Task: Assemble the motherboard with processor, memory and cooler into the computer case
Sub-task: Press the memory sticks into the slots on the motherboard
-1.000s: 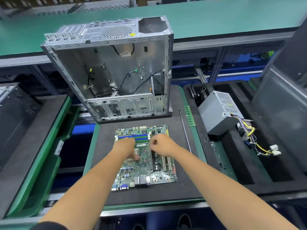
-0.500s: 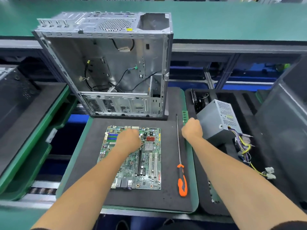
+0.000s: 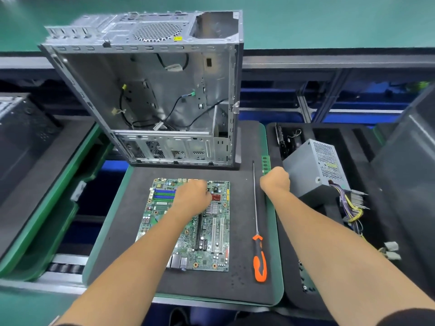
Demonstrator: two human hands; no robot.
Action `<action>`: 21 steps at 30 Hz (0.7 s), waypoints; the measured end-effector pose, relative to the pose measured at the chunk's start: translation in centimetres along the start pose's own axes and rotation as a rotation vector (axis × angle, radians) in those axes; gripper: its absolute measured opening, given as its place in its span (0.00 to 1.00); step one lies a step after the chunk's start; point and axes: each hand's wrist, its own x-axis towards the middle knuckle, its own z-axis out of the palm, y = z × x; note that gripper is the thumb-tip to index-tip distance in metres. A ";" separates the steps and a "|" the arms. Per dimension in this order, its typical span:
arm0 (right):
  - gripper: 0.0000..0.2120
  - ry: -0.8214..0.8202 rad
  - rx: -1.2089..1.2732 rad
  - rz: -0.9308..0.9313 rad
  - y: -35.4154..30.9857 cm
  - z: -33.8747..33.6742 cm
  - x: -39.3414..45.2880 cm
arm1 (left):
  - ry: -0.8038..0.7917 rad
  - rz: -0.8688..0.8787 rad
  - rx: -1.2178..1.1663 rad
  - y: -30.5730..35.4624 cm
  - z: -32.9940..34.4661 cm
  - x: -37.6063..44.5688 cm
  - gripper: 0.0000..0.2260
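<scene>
The green motherboard lies flat on the black foam mat, with blue memory slots at its far left. My left hand rests knuckles-up on the board's far middle; its curled fingers are hidden underneath. A green memory stick lies along the mat's right edge. My right hand covers the stick's near end, fingers curled down over it. The open silver computer case stands upright just beyond the board, loose cables inside.
A long screwdriver with an orange handle lies right of the board. A grey power supply with a wire bundle sits in the black foam tray on the right. Dark panels flank both sides. A green conveyor runs behind.
My right hand left the motherboard and moved right to the memory stick at the mat's edge. The left hand stayed on the board.
</scene>
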 end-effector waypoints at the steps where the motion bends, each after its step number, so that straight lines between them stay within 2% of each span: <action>1: 0.13 -0.008 0.033 0.023 -0.1 -0.1 0.1 | -0.002 -0.001 -0.005 0.0 0.0 0.0 0.07; 7: 0.16 -0.052 0.186 0.149 -0.4 -0.4 0.5 | 0.005 0.000 -0.063 -0.6 -0.3 -0.4 0.08; 14: 0.04 0.040 0.129 0.051 -1.1 -0.3 -0.9 | 0.004 -0.014 -0.084 -1.1 -0.8 -0.7 0.07; 19: 0.07 0.083 0.239 0.041 -1.2 -2.0 -2.3 | 0.000 -0.042 -0.279 -0.9 -1.6 0.5 0.10; 21: 0.05 0.045 0.310 0.034 -1.4 -2.8 -3.4 | -0.009 -0.058 -0.429 -0.3 -1.7 1.0 0.11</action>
